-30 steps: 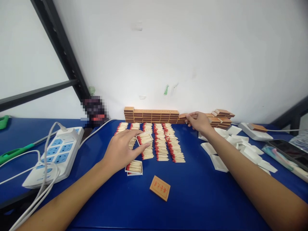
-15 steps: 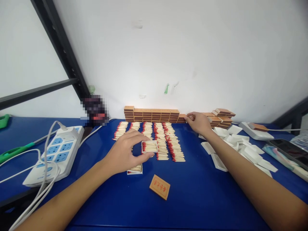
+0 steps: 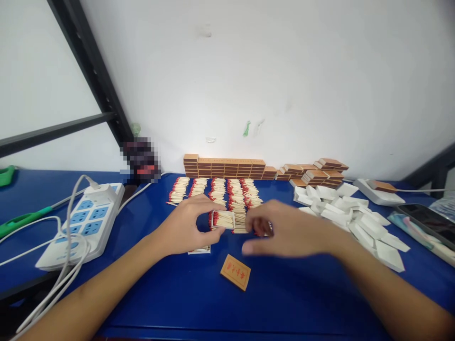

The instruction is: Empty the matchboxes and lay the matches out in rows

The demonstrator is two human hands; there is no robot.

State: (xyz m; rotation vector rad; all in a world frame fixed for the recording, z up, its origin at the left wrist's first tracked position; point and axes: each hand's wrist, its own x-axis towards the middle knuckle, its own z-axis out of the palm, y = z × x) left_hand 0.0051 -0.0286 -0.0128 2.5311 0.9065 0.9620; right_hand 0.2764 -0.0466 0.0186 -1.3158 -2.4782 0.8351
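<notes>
Near the middle of the table, my left hand (image 3: 190,222) grips a small white matchbox tray (image 3: 224,220) full of matches between thumb and fingers. My right hand (image 3: 284,227), slightly blurred, is just to the right of that tray, fingers curled and thumb apart, with nothing visible in it. Beyond both hands lie several rows of red-tipped matches (image 3: 217,189). Partly hidden below my left hand is another tray of matches (image 3: 202,249). An orange matchbox sleeve (image 3: 236,272) lies flat in front.
Matchboxes (image 3: 231,167) stand stacked along the wall, with a looser pile (image 3: 325,175) to their right. White trays (image 3: 350,206) are heaped on the right beside a phone (image 3: 428,220). A power strip (image 3: 83,222) with cables sits on the left of the blue table (image 3: 284,303).
My right hand has come back from the stacked boxes at the wall to beside the tray. My left hand still holds the tray in nearly the same place.
</notes>
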